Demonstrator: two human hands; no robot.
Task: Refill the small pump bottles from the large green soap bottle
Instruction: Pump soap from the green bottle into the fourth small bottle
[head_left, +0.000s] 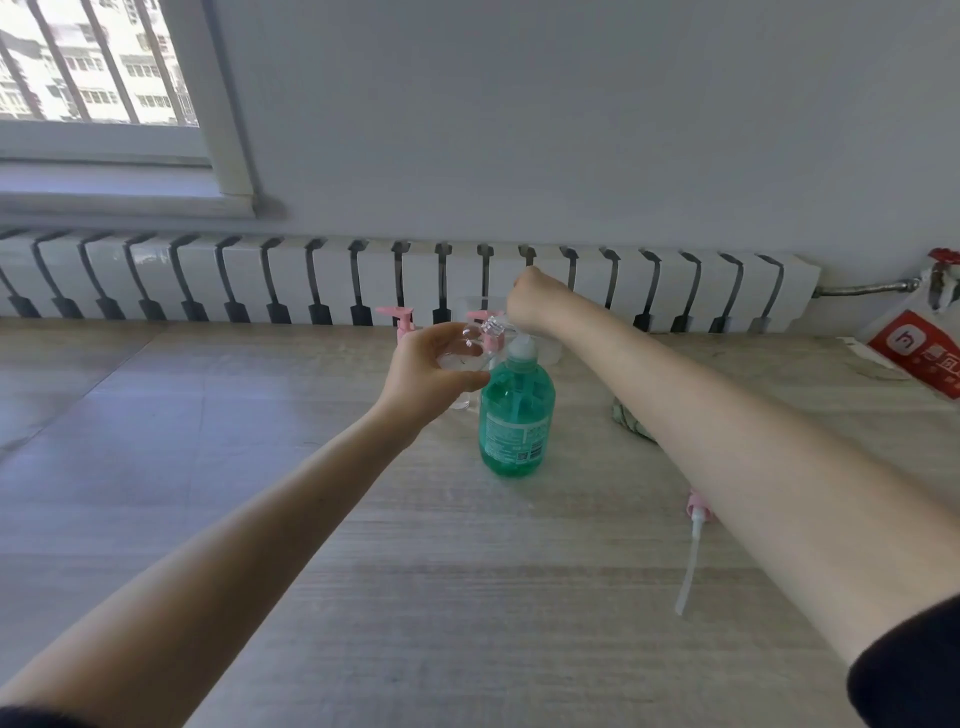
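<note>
The table (363, 545) is a flat surface with a pale, matte wood-grain finish; a white ribbed radiator (311, 280) runs along the wall behind it. The large green soap bottle (517, 415) stands upright near the middle of the table. It is round-shouldered, of translucent plastic, with teal liquid filling most of the body, a printed label on the front and a white pump top. The left hand (436, 371) is raised just left of that pump, fingers and thumb curled round a small clear bottle (467, 356), which is glossy, colourless and held tilted with its neck toward the white pump. The right hand (524, 304) reaches over the pump from behind, wrist bent downward; its fingers are hidden, so its grip cannot be determined. One pink pump head (397, 315) shows behind the left hand. A loose pump (693, 551) with a pink collar and a long white tube lies flat beside the right forearm. A crumpled cloth (631, 423) and a red and white bag (919, 348) lie to the right.
</note>
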